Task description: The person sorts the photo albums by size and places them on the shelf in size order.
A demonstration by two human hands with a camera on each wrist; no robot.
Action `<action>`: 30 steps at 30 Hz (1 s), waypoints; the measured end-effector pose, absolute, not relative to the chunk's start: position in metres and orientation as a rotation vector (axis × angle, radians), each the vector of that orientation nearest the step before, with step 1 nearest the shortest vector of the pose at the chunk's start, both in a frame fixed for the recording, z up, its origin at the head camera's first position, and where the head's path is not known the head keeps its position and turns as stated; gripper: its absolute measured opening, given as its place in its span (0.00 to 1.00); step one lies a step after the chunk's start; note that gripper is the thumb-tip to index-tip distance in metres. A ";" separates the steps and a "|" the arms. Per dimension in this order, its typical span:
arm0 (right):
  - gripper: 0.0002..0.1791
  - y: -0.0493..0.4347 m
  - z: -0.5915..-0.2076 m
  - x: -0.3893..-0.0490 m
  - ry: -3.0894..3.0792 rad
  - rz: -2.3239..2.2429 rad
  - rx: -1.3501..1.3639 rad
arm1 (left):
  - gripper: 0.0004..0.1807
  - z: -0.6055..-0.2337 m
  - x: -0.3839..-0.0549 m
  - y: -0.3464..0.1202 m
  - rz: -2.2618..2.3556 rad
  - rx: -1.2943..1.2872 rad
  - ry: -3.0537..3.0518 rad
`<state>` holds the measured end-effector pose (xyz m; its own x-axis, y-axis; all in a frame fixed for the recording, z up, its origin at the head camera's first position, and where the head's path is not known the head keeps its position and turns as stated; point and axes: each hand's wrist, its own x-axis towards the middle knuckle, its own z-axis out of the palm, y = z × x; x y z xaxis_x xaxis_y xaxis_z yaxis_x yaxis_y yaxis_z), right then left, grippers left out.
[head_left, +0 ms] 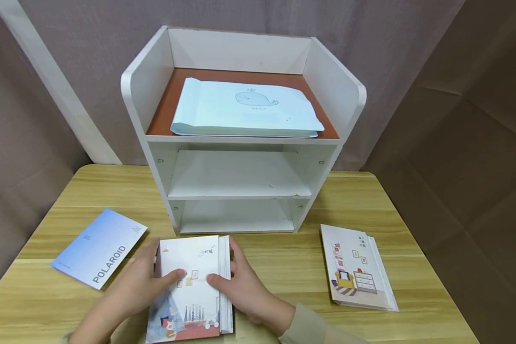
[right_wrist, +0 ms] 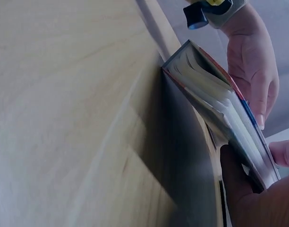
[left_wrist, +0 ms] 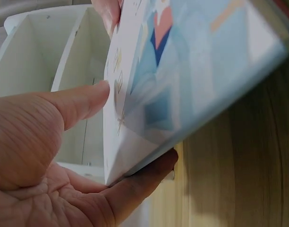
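Note:
In the head view, a photo album (head_left: 199, 303) with an illustrated room on its cover is held by both hands just in front of the shelf unit. The left hand (head_left: 139, 282) grips its left edge, thumb on the cover and fingers underneath, as the left wrist view also shows. On the opposite edge the right hand (head_left: 247, 291) holds it the same way, thumb pressed on the cover. From the right wrist view, the album's page edges (right_wrist: 215, 97) show between its covers, tilted above the wooden table.
A white shelf unit (head_left: 238, 197) stands at the table's back. A pale whale-printed book (head_left: 215, 107) lies on its top. To the left lies a blue POLAROID album (head_left: 101, 246); to the right, a second illustrated album (head_left: 354, 267). Curtains hang behind the wooden table (head_left: 284, 267).

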<state>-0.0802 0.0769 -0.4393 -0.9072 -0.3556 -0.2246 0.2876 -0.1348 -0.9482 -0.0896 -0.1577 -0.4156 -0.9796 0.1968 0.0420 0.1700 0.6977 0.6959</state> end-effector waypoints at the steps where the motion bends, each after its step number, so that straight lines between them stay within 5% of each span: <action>1: 0.53 0.078 -0.439 -0.081 1.732 -2.094 -0.080 | 0.53 -0.415 -0.089 -0.156 1.184 0.308 2.850; 24: 0.44 0.122 -0.395 -0.095 2.056 -2.108 -0.276 | 0.51 -0.405 -0.082 -0.121 1.885 0.326 2.514; 30: 0.41 0.131 -0.377 -0.101 2.030 -2.207 -0.352 | 0.43 -0.415 -0.076 -0.109 2.036 0.343 2.265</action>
